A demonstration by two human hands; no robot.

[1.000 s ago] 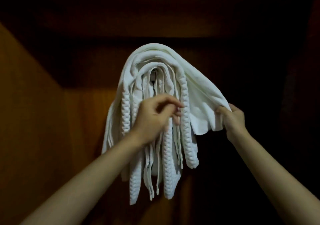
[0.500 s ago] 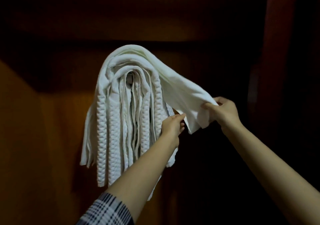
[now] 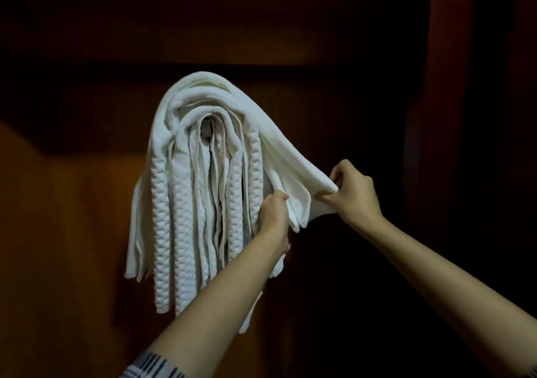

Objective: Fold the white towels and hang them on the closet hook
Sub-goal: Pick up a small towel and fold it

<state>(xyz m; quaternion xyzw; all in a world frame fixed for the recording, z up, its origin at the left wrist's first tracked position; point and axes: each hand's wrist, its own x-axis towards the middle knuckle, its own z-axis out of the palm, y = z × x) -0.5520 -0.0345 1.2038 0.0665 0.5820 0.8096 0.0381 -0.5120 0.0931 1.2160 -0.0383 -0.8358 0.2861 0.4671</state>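
"Hanging over the hook are several white towels, layered one over another in an arch. The hook itself barely shows, a small pale patch under the top of the arch."

"State of the hands?"

"Left hand is curled round the lower edge of the top towel, right of the hook and below it. Right hand pinches the same towel's corner further right and a little higher. Both grip cloth; neither is free."

"Why hold it out like that?"

"My judgement: the outer layer is pulled sideways away from the hanging strips so it can be smoothed or evened before it drops. That side stretches taut from the hook to the hands, while the left side hangs straight down."

"Anything else noted?"

"Closet wall behind is brown wood, dim. A plaid sleeve shows on the left arm, at the bottom edge."

"Task progress?"

"Late stage, I would say. The stack is on the hook; only the top towel is unsettled."

"Risk?"

"Pulling too hard to the right could drag the stack off the hook. Whether the hook holds all layers securely, I cannot tell."
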